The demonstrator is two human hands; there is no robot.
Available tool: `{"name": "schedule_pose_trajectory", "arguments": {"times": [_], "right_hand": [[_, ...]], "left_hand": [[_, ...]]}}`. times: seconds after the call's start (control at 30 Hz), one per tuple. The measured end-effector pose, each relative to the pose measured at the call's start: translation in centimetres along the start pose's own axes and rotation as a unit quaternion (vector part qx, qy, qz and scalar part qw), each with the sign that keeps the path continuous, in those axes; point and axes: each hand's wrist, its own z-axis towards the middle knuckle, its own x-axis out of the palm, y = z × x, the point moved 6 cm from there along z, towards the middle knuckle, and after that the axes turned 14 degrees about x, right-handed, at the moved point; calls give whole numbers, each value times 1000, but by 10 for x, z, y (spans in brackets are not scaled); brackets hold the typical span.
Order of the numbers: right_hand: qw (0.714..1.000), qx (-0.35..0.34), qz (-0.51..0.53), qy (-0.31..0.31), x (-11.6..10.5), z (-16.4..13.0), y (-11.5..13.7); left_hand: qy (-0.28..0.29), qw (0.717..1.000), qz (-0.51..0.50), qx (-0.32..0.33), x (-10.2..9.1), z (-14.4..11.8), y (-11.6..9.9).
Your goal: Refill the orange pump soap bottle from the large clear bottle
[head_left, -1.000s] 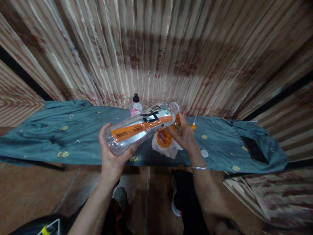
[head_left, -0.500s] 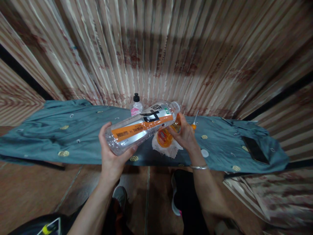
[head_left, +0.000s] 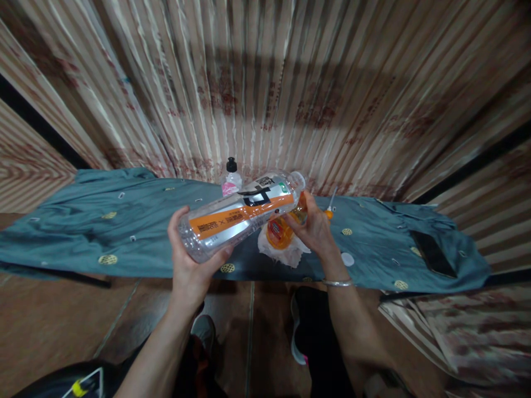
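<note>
My left hand point(head_left: 188, 265) grips the base of a clear plastic bottle point(head_left: 240, 213) with a silver and orange label. The bottle is tilted nearly flat, its uncapped mouth pointing right over a small orange bottle point(head_left: 279, 232). My right hand point(head_left: 317, 229) holds that small orange bottle, which rests on a crumpled white tissue point(head_left: 286, 254). Both sit on a teal cloth point(head_left: 124, 221) covering a narrow table. A white cap point(head_left: 347, 259) lies on the cloth just right of my right wrist.
A small clear bottle with a black cap and pink label point(head_left: 230, 179) stands behind the big bottle. An orange-handled screwdriver point(head_left: 330, 205) lies behind my right hand. A black phone point(head_left: 431, 253) lies at the cloth's right end. Striped curtains hang behind.
</note>
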Motion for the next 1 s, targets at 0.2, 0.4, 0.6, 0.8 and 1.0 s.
{"name": "schedule_pose_trajectory", "arguments": {"times": [0.2, 0.4, 0.6, 0.8, 1.0], "right_hand": [[1000, 1, 2, 11, 1, 0, 1], [1000, 2, -7, 11, 1, 1, 0], [1000, 6, -9, 18, 2, 1, -1], [1000, 16, 3, 13, -1, 0, 1], [1000, 9, 8, 12, 0, 1, 1]], "left_hand": [[5, 1000, 3, 7, 0, 0, -2], [9, 1000, 0, 4, 1, 0, 0], [7, 1000, 9, 2, 1, 1, 0], [12, 1000, 9, -4, 0, 0, 1], [11, 1000, 11, -7, 1, 1, 1]]}}
